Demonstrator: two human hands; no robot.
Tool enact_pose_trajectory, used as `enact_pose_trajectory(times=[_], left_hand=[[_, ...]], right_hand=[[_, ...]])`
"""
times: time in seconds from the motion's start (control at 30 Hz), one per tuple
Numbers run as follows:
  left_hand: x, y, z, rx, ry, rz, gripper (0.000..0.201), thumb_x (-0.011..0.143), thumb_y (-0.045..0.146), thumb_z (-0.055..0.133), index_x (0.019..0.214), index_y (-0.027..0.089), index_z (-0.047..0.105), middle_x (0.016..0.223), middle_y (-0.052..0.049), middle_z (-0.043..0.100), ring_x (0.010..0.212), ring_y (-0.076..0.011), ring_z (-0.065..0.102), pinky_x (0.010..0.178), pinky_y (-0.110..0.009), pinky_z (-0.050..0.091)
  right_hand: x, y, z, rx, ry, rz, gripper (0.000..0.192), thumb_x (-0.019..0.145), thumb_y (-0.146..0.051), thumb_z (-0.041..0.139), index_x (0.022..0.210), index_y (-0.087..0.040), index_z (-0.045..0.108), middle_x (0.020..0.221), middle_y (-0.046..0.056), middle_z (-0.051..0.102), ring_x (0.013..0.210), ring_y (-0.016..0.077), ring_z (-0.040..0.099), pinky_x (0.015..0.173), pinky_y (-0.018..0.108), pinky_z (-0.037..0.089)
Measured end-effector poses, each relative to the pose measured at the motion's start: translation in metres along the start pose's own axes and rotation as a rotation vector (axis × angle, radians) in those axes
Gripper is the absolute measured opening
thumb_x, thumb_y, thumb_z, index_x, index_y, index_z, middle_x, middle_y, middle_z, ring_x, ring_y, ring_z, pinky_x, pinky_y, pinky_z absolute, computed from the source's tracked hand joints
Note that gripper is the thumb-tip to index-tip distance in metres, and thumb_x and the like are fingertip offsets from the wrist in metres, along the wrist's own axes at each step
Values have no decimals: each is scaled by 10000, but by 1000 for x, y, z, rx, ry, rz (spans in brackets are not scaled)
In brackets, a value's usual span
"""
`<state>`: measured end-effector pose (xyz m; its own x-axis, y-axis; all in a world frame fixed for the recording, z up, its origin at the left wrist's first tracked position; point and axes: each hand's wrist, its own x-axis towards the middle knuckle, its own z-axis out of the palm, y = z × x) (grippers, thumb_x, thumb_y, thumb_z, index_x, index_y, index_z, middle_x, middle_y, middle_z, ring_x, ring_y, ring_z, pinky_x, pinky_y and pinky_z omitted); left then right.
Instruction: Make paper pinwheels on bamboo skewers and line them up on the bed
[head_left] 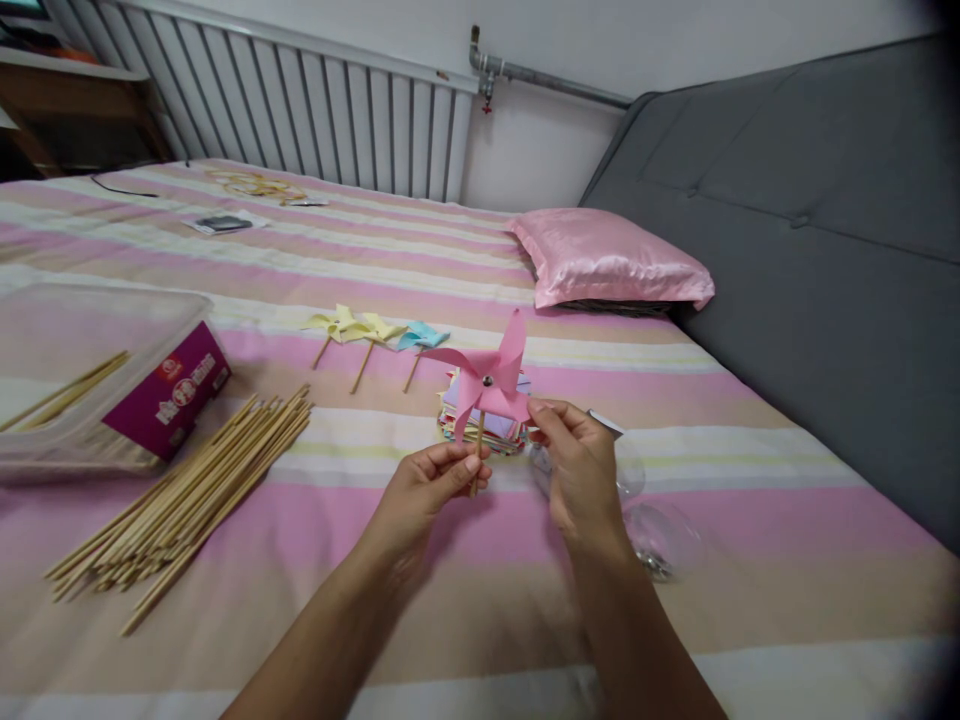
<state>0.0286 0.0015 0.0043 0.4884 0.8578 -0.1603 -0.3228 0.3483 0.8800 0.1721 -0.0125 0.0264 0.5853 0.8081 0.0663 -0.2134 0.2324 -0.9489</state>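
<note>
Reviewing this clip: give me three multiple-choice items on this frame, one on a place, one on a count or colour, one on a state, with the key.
1. Where does the loose pile of wooden sticks lie?
A. on the pillow
B. on the bedspread, left of the hands
C. inside the clear box

2. How many finished pinwheels lie on the bedspread?
A. one
B. three
C. five

3. What is the left hand doing?
A. pinching the pink pinwheel's stick
B. lying flat and empty
C. gripping the pillow

Key: 1 B, the pile sits left of both hands. 2 B, two yellow and one blue. 3 A, its fingers close on the stick while the right hand touches a blade of the pink pinwheel.
</note>
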Motion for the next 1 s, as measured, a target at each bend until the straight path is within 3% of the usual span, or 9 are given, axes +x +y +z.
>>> enact_pose_trajectory(times=[0.23, 0.4, 0.57, 0.77, 1.0], left_hand=[[0, 0, -1, 30, -33, 3, 155, 758, 269, 671, 826, 130, 670, 698, -16, 609, 635, -86, 498, 644, -213, 385], [1, 0, -3, 21, -22, 2, 160, 758, 273, 670, 835, 133, 666, 704, -17, 605, 628, -83, 487, 632, -206, 378], [0, 0, -4, 44, -7, -29, 165, 755, 280, 667, 830, 132, 677, 695, -15, 598, 588, -73, 457, 588, -196, 357], [1, -1, -3, 96, -19, -45, 183, 750, 292, 667, 844, 136, 690, 666, -4, 576, 583, -71, 449, 581, -195, 338], [1, -3, -3, 189, -32, -32, 180, 718, 297, 682, 790, 132, 684, 644, -9, 576, 575, -92, 462, 575, -222, 338]], right_hand=[[1, -3, -1, 18, 50, -60, 197, 642, -325, 738, 646, -165, 624, 572, -53, 522, 533, 71, 441, 530, 212, 350], [0, -6, 0, -1, 123, -175, 257, 716, -365, 677, 898, -185, 660, 886, 21, 656, 750, 114, 577, 693, 261, 444], [-3, -10, 0, -168, 122, -368, 281, 824, -353, 558, 1056, -215, 636, 1111, 60, 638, 974, 172, 585, 859, 356, 441], [-5, -17, -4, -384, 69, -539, 328, 907, -332, 419, 1182, -245, 577, 1193, 67, 590, 997, 182, 565, 852, 380, 446], [-2, -24, -14, -623, 33, -736, 317, 921, -315, 386, 1096, -249, 642, 1237, 68, 490, 1099, 203, 492, 896, 395, 431]])
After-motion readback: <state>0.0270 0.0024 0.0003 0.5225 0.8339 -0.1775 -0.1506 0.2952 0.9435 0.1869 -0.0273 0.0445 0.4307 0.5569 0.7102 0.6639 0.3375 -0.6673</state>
